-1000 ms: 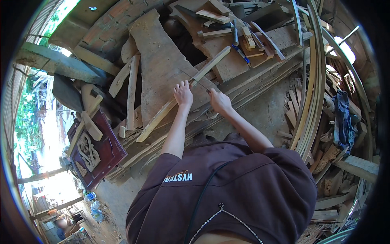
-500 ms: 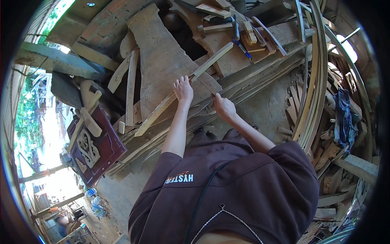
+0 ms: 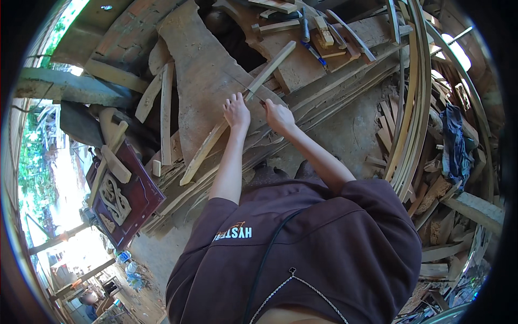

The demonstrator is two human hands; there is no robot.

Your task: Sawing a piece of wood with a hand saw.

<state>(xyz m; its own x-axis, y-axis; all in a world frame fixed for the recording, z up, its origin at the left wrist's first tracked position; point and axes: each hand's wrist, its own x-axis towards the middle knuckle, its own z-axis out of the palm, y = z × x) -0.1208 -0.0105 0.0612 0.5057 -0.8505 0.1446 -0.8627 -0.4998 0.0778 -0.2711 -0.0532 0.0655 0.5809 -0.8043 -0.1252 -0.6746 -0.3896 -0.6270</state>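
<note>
A long squared wooden strip (image 3: 204, 153) lies slantwise over a broad, flat wooden slab (image 3: 189, 70). My left hand (image 3: 236, 112) is closed over the strip near its middle, pressing it against the slab. Just right of it, my right hand (image 3: 279, 117) is closed around the handle end of a thin handsaw; the handle is mostly hidden in the fingers. The saw's narrow blade (image 3: 237, 81) crosses the strip just beyond my left hand, its far end over the slab. At the crossing, the strip shows a pale spot.
A hammer (image 3: 305, 27), a blue-handled tool (image 3: 315, 54) and wooden blocks (image 3: 324, 32) lie at the far right of the bench. Long boards (image 3: 324, 97) are stacked along its near edge. A dark red carved panel (image 3: 129, 200) stands left. Wood scraps (image 3: 437, 216) pile up right.
My right hand has pushed forward and left, closer to the strip and my left hand, so more blade extends past the strip. My left hand keeps its hold. The whole view has shifted slightly.
</note>
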